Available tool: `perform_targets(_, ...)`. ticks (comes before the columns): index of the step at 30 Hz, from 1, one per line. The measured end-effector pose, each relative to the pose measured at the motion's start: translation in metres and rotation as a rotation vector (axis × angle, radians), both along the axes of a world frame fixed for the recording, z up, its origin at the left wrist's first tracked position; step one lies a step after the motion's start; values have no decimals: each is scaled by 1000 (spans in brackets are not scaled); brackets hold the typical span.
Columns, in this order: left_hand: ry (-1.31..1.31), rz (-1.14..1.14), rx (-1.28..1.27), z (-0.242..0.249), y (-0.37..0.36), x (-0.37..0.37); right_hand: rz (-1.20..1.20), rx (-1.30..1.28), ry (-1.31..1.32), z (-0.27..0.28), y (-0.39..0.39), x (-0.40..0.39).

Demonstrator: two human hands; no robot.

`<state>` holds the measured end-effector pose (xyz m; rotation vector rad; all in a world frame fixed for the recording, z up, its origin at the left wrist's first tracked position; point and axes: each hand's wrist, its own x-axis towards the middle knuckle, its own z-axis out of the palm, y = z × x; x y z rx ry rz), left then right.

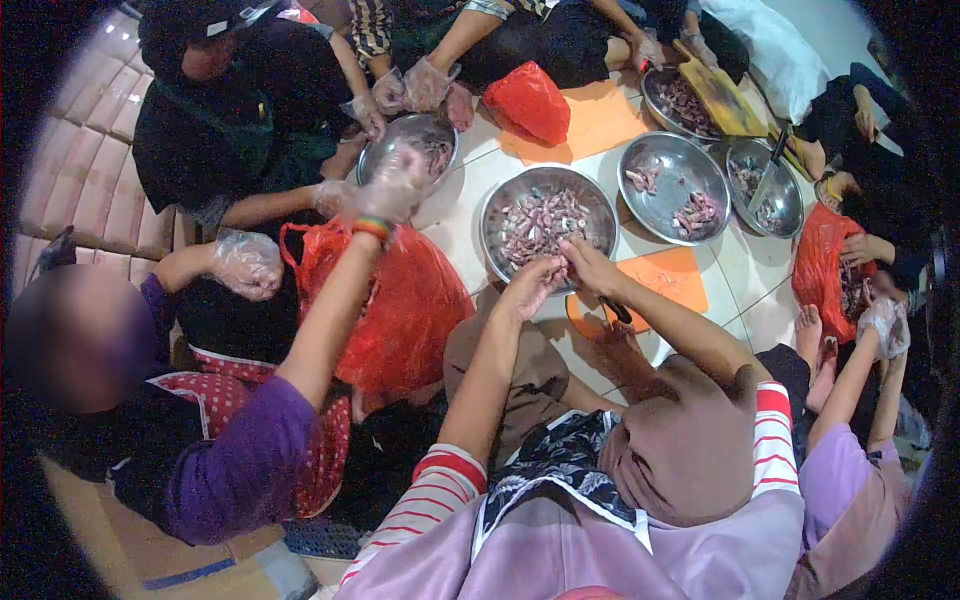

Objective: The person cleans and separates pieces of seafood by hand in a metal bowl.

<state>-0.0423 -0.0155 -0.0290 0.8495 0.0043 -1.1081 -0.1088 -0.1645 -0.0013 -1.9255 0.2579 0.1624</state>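
Observation:
A steel bowl (492, 247) holding many small pinkish-grey pieces, perhaps fish or squid, stands on the tiled floor in front of me. At its near rim my left hand (533, 286) and my right hand (585, 266) meet, fingers closed together. Whatever lies between the fingertips is too small to make out. Just below my right hand a dark-handled knife (615, 310) lies over an orange cutting board (668, 280), which bears a few scraps.
Co-workers sit all around. One reaches a gloved hand (397, 187) over a left-hand bowl (455, 160), above a red plastic bag (410, 310). More bowls (675, 185) stand to the right, with a yellow board (720, 97) and another red bag (820, 250).

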Motion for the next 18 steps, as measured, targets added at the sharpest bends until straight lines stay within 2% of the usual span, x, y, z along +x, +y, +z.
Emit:
perform_targets(4, 19, 24, -48, 5, 6, -1, -72, 36, 72, -9, -11, 1)
perform_targets(6, 30, 53, -22, 9, 7, 1, -217, -37, -47, -26, -28, 4)
perform_targets(7, 45, 82, 6, 8, 8, 1, -230, 113, 242, -3, -33, 1)
perform_targets(10, 93, 202, -43, 2, 3, 4, -215, 146, 90, 17, -26, -7)
perform_targets(11, 94, 202, -45, 0, 1, 5, -157, 235, 400, 16, -30, -3)
perform_targets(12, 78, 232, -40, 1, -1, 5, -157, 235, 400, 13, -27, -3)
perform_targets(14, 62, 261, -30, 1, -2, 5, -50, -53, -155, 4, -16, -7)
perform_targets(15, 42, 281, -21, -3, -2, 6, -16, -143, -299, 2, -10, -10)
perform_targets(18, 31, 312, 19, -11, -2, 5, 98, -159, -308, 5, -1, -13)
